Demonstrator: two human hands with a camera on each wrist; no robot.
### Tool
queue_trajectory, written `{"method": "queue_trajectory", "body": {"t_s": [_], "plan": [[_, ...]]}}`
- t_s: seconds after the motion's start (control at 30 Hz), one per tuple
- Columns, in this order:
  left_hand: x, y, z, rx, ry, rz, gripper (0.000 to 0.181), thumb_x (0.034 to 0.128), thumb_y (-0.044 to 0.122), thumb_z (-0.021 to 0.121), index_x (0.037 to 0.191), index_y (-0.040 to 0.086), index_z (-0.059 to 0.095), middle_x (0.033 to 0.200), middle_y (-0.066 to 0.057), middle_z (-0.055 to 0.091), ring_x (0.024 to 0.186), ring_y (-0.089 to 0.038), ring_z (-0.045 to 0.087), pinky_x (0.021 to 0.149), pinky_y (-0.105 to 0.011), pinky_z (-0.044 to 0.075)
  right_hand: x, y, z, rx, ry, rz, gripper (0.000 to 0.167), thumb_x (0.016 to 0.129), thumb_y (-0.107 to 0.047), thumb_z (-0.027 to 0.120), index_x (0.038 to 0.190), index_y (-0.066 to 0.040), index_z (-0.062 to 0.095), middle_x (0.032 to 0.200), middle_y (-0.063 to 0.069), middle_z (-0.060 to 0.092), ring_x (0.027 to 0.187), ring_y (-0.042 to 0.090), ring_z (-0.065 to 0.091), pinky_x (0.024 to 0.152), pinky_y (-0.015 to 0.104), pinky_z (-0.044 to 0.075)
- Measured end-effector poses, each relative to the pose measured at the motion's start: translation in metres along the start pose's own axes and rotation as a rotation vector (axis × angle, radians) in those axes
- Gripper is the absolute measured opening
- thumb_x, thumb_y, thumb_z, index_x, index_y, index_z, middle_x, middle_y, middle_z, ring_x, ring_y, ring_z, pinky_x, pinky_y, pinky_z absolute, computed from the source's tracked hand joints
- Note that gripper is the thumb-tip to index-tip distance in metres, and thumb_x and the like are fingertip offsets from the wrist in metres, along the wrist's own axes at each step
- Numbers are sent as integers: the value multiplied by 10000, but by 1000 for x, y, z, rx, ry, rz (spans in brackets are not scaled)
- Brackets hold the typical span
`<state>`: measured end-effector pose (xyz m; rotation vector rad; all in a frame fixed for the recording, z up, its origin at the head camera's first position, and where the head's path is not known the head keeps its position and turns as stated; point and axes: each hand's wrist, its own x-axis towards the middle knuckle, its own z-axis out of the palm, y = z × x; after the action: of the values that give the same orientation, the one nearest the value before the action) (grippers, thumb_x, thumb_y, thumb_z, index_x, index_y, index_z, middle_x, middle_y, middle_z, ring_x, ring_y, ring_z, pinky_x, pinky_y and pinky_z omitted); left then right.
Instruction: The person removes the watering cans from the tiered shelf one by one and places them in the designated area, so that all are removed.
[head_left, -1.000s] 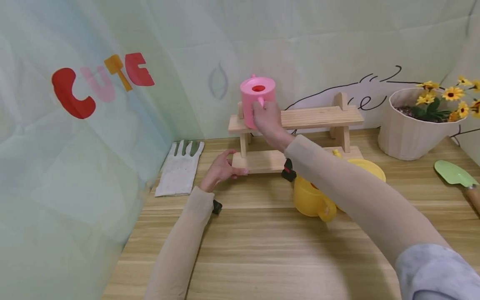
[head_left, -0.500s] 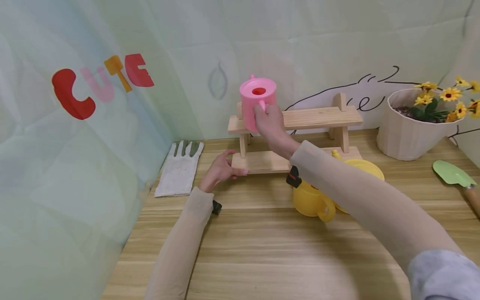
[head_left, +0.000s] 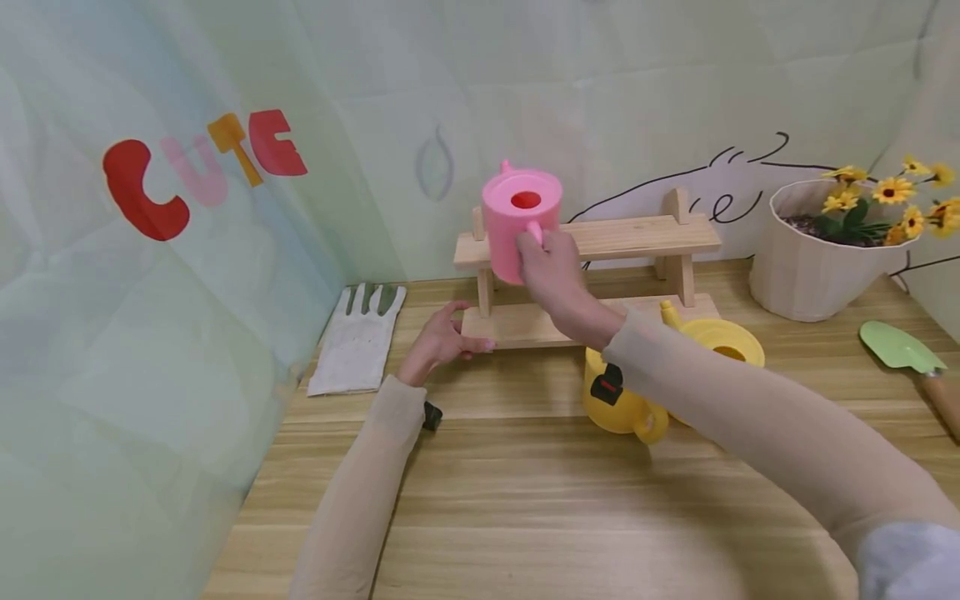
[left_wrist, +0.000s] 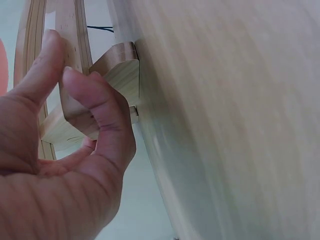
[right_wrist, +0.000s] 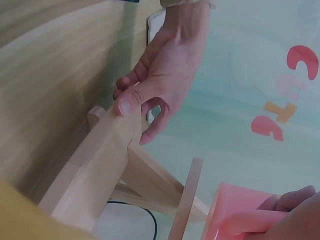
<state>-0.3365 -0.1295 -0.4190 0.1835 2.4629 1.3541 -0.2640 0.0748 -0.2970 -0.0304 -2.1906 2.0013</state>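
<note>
My right hand (head_left: 557, 273) grips the handle of a pink watering can (head_left: 504, 229), held upright in front of the left part of a two-tier wooden shelf (head_left: 637, 237). The can has a red-looking hole in its top, and its spout points to the wall. At the left end of the lower board (head_left: 517, 325), my left hand (head_left: 437, 340) holds the plank, its thumb on one side and curled fingers on the other. The right wrist view also shows that hold, with the pink can (right_wrist: 240, 200) at the bottom right.
Two yellow watering cans (head_left: 611, 404) stand by the shelf's right front, partly behind my right forearm. To the left lies a white glove (head_left: 352, 350). A white pot (head_left: 798, 271) of yellow flowers and a green trowel (head_left: 896, 346) are at the right.
The pink watering can has come lower, slightly right and nearer to me, away from the upper board, with my right hand on its handle. My left hand keeps its place.
</note>
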Motion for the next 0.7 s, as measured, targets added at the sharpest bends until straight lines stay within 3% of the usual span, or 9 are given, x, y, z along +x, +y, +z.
{"method": "queue_trajectory", "body": {"t_s": [0.3, 0.7], "plan": [[2, -1, 0, 6, -2, -3, 913, 896, 139, 922, 1635, 50, 393, 1073, -171, 734, 640, -83, 638, 635, -209, 553, -27, 4, -10, -15, -50, 2, 407, 1123, -213, 463, 733, -100, 495, 642, -27, 478, 595, 139, 403, 562, 255, 337], [-1, 2, 0, 28, 5, -5, 918, 893, 137, 925, 1636, 54, 392, 1075, -175, 717, 643, -97, 636, 644, -204, 544, -66, 13, -17, -22, -89, 62, 373, 1110, -227, 489, 777, -69, 548, 652, 5, 489, 640, 185, 417, 558, 259, 312]]}}
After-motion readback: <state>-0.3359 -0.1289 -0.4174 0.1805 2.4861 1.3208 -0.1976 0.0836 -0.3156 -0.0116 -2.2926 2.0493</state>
